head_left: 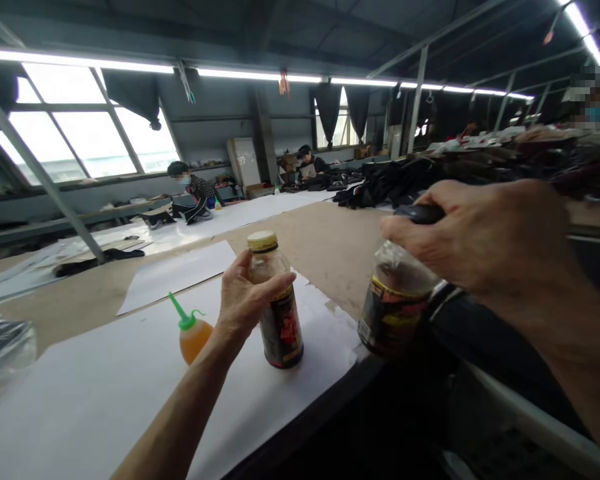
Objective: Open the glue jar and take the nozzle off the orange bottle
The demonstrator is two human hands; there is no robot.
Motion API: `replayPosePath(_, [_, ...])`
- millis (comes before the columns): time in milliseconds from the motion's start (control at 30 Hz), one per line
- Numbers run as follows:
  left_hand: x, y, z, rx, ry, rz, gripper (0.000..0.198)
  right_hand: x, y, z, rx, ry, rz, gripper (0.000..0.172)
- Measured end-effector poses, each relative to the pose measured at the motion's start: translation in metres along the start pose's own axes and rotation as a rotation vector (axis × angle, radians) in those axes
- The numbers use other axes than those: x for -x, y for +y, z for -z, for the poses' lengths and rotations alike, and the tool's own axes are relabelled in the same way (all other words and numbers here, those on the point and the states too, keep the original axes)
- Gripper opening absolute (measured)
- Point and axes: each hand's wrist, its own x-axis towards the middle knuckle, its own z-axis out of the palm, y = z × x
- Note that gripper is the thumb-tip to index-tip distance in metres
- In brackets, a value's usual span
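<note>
My left hand (243, 297) is wrapped around an upright plastic bottle (283, 330) with a yellow cap and a dark printed label, standing on white paper (130, 393). On the right, my right hand (495, 233) is closed on a dark rounded object (420, 213), whose kind I cannot make out. Just below it is a second clear bottle (395, 310) with a similar dark label, slightly tilted at the table edge; whether the dark object joins its top is unclear. Left of my left forearm sits a squeeze bottle (195, 340) with a green nozzle and orange liquid.
A smaller white sheet (180, 277) lies on the tan tabletop (315, 240). Dark fabric pieces (390, 183) are heaped at the back right. A plastic crate (520, 427) stands below the edge at lower right. Two people (200, 190) work farther along the table.
</note>
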Motion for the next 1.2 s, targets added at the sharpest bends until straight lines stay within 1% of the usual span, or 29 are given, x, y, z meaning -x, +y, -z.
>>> replayPosePath(67, [0.000,-0.011,0.003,-0.024,0.005,0.029,0.050,-0.016,-0.009,-0.015,0.076,0.019,-0.044,0.036])
replayPosePath(200, [0.003,-0.025,0.006,-0.024,0.009,0.063,0.057,-0.039,-0.020,-0.052,0.082,-0.034,0.021,0.044])
replayPosePath(267, [0.006,-0.029,0.006,-0.005,0.003,0.077,0.056,-0.048,-0.024,-0.072,0.085,-0.076,0.051,0.044])
replayPosePath(367, [0.010,-0.034,0.007,0.017,-0.007,0.105,0.052,-0.059,-0.032,-0.099,0.104,-0.154,0.104,0.039])
replayPosePath(433, [0.012,-0.037,0.008,0.030,-0.024,0.119,0.052,-0.065,-0.036,-0.111,0.120,-0.194,0.165,0.040])
replayPosePath(533, [0.013,-0.041,0.009,0.053,-0.039,0.132,0.056,-0.074,-0.040,-0.122,0.151,-0.242,0.247,0.045])
replayPosePath(667, [0.015,-0.046,0.011,0.067,-0.055,0.161,0.062,-0.082,-0.041,-0.128,0.177,-0.287,0.297,0.054])
replayPosePath(767, [0.016,-0.051,0.011,0.065,-0.105,0.201,0.057,-0.082,-0.038,-0.130,0.166,-0.299,0.277,0.061])
replayPosePath(867, [0.017,-0.056,0.011,0.050,-0.129,0.228,0.050,-0.078,-0.035,-0.131,0.139,-0.289,0.251,0.064])
replayPosePath(933, [0.017,-0.056,0.010,0.039,-0.119,0.224,0.048,-0.074,-0.036,-0.127,0.133,-0.241,0.234,0.062])
replayPosePath(967, [0.017,-0.056,0.009,0.034,-0.111,0.216,0.047,-0.071,-0.037,-0.123,0.133,-0.188,0.231,0.061])
replayPosePath(1033, [0.016,-0.052,0.006,0.017,-0.095,0.194,0.045,-0.063,-0.043,-0.113,0.113,-0.040,0.239,0.056])
replayPosePath(1100, [0.015,-0.047,0.003,-0.014,-0.082,0.165,0.044,-0.054,-0.052,-0.100,0.005,0.070,0.268,0.048])
replayPosePath(1133, [0.014,-0.044,0.002,-0.036,-0.078,0.147,0.044,-0.048,-0.057,-0.092,-0.098,0.078,0.285,0.047])
replayPosePath(1200, [0.014,-0.039,0.000,-0.088,-0.073,0.107,0.044,-0.038,-0.067,-0.078,-0.361,0.010,0.315,0.051])
